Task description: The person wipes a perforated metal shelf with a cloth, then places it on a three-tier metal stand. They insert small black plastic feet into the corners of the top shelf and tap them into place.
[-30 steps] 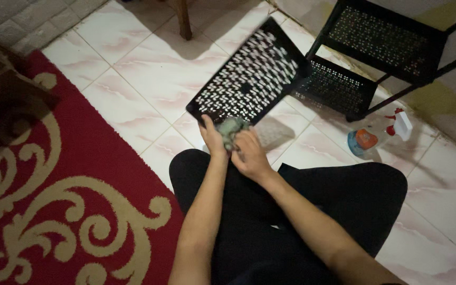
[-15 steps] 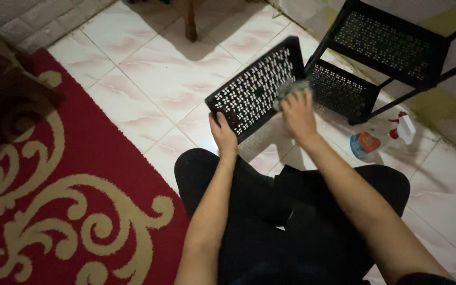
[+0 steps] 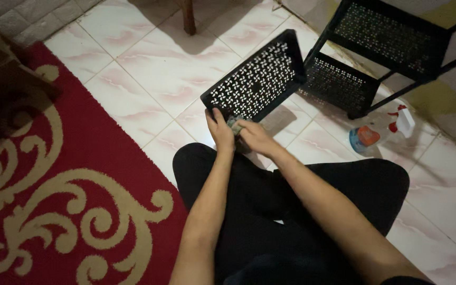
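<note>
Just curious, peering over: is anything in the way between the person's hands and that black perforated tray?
Nothing visible. The left hand grips the near edge of the black tray, and the right hand presses a small cloth against the same edge.

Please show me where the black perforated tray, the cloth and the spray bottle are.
black perforated tray (image 3: 257, 82): head view, its perforated face.
cloth (image 3: 234, 122): head view, part between the hands.
spray bottle (image 3: 403, 121): head view, its white head.
</note>
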